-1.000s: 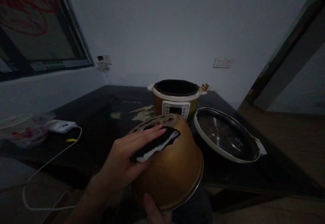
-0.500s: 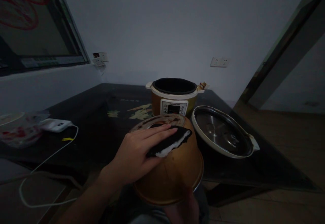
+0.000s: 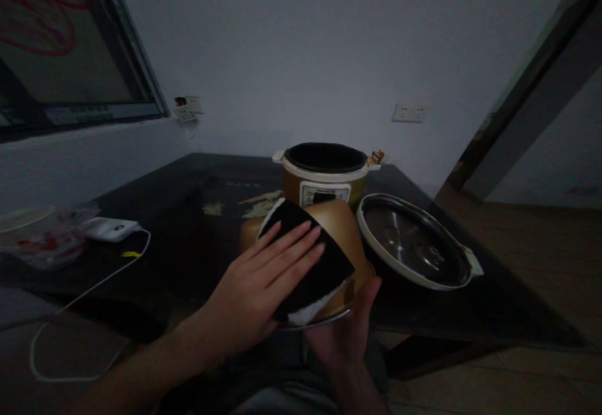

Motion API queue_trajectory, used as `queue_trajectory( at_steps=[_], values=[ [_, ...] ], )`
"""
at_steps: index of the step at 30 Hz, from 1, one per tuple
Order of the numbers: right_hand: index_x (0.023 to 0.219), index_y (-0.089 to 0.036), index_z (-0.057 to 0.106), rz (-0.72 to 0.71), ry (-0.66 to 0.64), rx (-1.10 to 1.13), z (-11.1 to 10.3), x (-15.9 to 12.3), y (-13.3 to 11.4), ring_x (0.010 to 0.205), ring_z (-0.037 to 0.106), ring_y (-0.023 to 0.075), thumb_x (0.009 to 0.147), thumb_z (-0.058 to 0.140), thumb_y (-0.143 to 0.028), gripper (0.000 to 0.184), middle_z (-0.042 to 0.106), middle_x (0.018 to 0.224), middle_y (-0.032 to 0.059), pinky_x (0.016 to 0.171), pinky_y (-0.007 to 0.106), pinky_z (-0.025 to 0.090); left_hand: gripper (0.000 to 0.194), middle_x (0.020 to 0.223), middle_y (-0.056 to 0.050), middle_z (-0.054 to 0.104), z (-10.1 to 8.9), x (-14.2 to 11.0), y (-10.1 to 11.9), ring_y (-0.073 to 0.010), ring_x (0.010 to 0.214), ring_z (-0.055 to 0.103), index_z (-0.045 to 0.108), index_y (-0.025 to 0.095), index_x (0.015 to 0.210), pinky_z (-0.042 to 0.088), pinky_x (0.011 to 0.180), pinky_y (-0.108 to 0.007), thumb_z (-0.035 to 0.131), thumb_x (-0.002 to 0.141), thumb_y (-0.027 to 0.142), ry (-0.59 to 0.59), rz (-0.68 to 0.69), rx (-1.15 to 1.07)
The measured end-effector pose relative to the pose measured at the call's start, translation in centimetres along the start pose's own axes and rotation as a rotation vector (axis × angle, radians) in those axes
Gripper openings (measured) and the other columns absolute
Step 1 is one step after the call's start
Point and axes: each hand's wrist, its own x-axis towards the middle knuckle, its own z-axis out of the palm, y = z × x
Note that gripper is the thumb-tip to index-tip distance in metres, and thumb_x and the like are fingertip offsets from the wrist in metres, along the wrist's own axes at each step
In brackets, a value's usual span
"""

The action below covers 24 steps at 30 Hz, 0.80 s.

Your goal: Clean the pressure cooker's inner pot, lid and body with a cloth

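Note:
A gold inner pot (image 3: 345,224) is tilted in front of me, its rounded outside facing up. My left hand (image 3: 270,271) presses a black cloth (image 3: 324,277) with ragged white edges against the pot's side, fingers stretched over it. From below, my right hand (image 3: 345,333) grips the pot's rim, thumb on the outside. Behind the pot stands the rice cooker body (image 3: 324,180), uncovered and dark inside, with a control panel on its front. To its right a round lid (image 3: 416,242) lies with its metal inner side up.
A dark table (image 3: 188,214) carries all this, its front edge close to me. At left lie a clear plastic bag (image 3: 51,239) with red bits and a white power adapter (image 3: 110,229), whose cable hangs over the edge. Wall sockets (image 3: 409,113) are behind.
The pot has turned, so its bottom no longer shows. My left hand has slid the cloth down its side, the cloth now spread flatter. My right hand is more in view at the rim.

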Motion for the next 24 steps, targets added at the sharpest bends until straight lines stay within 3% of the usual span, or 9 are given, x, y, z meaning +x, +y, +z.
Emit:
queue_trajectory(
  at_steps=[6,10,15,20,24],
  values=[
    [0.1,-0.022,0.071,0.104,-0.059,0.197,-0.6,0.7,-0.9,0.117,0.059,0.028,0.063,0.043,-0.09,0.083,0.072,0.103,0.0116,0.099,0.046,0.047,0.069,0.15,-0.008,0.039,0.5,-2.3,1.2,-0.0298,0.139,0.035,0.037,0.03,0.146,0.023,0.116,-0.05,0.063,0.082,0.029,-0.266,0.059,0.006],
    [0.095,-0.025,0.073,0.105,-0.051,0.289,-0.8,0.6,-0.6,0.111,0.062,0.024,0.065,0.049,-0.086,0.073,0.072,0.104,0.0079,0.098,0.041,0.048,0.074,0.151,-0.008,0.037,0.7,-1.8,1.0,-0.0289,0.142,0.03,0.031,0.027,0.149,0.017,0.118,-0.047,0.063,0.082,0.031,-0.27,0.112,0.05],
    [0.088,-0.029,0.074,0.143,-0.079,0.345,-1.1,0.1,0.2,0.1,0.067,0.0146,0.061,0.062,-0.081,0.06,0.074,0.091,0.0002,0.09,0.027,0.052,0.08,0.151,-0.004,0.037,0.5,0.2,0.9,-0.0269,0.14,0.032,0.026,0.029,0.15,0.014,0.119,-0.045,0.063,0.079,0.019,-0.241,0.122,-0.07],
    [0.093,-0.03,0.073,0.099,-0.029,0.414,-1.3,0.0,0.0,0.096,0.068,0.0145,0.065,0.061,-0.078,0.057,0.075,0.097,-0.001,0.083,0.029,0.056,0.073,0.145,-0.005,0.045,0.4,1.8,0.9,-0.0267,0.135,0.041,0.036,0.03,0.145,0.02,0.117,-0.045,0.068,0.079,0.022,-0.134,0.144,-0.22],
    [0.091,-0.027,0.075,0.157,-0.097,0.389,-1.6,0.3,-0.6,0.087,0.07,0.0138,0.062,0.067,-0.075,0.057,0.076,0.091,0.0006,0.079,0.024,0.056,0.067,0.147,-0.003,0.042,0.5,1.4,0.0,-0.0209,0.137,0.038,0.028,0.029,0.148,0.016,0.119,-0.04,0.055,0.088,0.014,-0.24,0.24,-0.156]
  ],
)
